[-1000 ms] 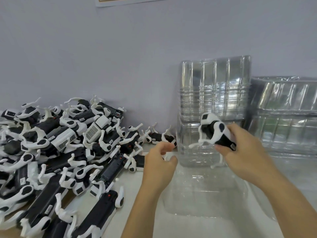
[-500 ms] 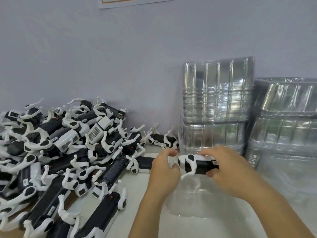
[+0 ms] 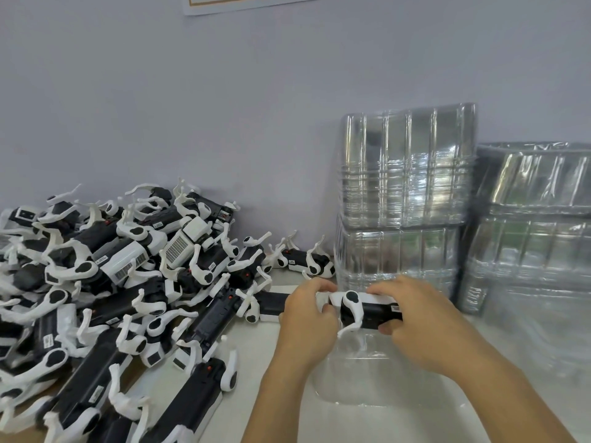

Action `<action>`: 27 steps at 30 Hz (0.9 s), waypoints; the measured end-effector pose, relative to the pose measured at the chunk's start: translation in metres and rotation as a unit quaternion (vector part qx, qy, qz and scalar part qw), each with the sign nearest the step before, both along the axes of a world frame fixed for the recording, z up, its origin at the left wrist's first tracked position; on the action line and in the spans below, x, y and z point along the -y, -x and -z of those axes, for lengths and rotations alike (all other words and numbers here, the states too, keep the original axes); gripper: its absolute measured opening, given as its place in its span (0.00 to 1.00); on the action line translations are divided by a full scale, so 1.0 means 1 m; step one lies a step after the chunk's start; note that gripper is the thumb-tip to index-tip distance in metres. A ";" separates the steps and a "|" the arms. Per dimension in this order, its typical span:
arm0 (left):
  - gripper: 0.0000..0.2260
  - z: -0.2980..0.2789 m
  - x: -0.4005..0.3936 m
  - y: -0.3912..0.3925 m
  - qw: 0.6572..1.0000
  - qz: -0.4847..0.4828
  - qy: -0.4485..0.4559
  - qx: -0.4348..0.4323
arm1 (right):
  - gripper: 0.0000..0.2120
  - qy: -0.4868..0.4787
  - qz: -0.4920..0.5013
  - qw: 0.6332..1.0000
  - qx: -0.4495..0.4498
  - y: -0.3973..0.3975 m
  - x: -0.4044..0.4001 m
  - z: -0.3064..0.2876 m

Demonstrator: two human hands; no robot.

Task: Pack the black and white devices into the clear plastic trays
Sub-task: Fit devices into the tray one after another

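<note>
- Two hands are on one device (image 3: 364,310) now: my left hand (image 3: 305,318) has its fingers curled round the white end, and my right hand (image 3: 412,318) pinches the black body, thumb below and fingers on top.
- The device lies about level between my hands, above the open clear tray (image 3: 383,385) that sits flat on the table (image 3: 281,343) in front of me. I judge that it does not touch the tray yet.
- One white leg (image 3: 348,327) hangs down from the body toward the tray. I think this leg must be folded, or guided into the pocket first, or it will catch on the rim.
- I cannot see the shape of the pocket well, because the plastic is clear and shiny. So I should lower slowly and feel for the seat, not push.
- The tray is thin and light, I believe. If I press on one side, it may tip or slide, so the device should go down flat, with both ends together.
- The pile of devices (image 3: 112,282) waits at my left, with its nearest pieces just beside my left hand. The stacks of empty trays (image 3: 406,199) stand behind, against the wall (image 3: 224,107). I should keep my elbows in, so that I do not knock either.
- When the device sits well, I would free the left hand first; it is nearer to the pile.
</note>
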State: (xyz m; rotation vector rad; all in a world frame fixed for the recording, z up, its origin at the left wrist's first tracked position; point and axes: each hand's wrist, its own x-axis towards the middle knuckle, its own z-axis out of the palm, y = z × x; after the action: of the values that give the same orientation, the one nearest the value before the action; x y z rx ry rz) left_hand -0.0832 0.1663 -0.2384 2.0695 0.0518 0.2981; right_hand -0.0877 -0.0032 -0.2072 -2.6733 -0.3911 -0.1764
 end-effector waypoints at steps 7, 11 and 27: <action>0.12 -0.001 0.004 0.002 1.000 0.001 -0.030 0.008 | 0.21 -0.022 0.000 0.999 -0.031 -0.001 0.009 -0.001; 0.13 -0.001 0.007 0.002 0.994 -0.008 -0.101 0.033 | 0.21 -0.030 0.002 0.999 -0.042 -0.002 0.014 0.000; 0.15 0.000 0.031 0.003 0.997 0.066 0.021 0.031 | 0.21 -0.086 0.005 0.995 -0.047 -0.008 0.035 -0.001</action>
State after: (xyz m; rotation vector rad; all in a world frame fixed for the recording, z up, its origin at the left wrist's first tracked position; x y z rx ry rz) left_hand -0.0861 0.1356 -0.2384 2.0096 -0.1146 0.2761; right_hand -0.0799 -0.0386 -0.2060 -2.5023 -0.3187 -0.0816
